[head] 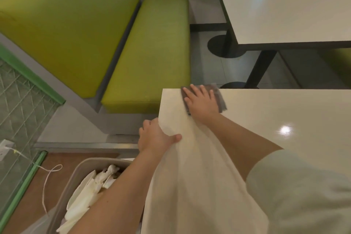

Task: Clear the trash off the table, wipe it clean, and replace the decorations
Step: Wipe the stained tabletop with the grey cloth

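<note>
A grey cloth (218,99) is pressed flat under the spread right hand (201,102) at the table's (266,119) twelve-o'clock edge. The nine-o'clock edge is gripped by the left hand (155,137). Green benches (150,59) lie at eleven o'clock, a trash-filled bin (76,182) at seven.

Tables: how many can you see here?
2. The near table is under the right hand and its grey cloth; the second table stands beyond, upper right. More may lie outside the view.
</note>
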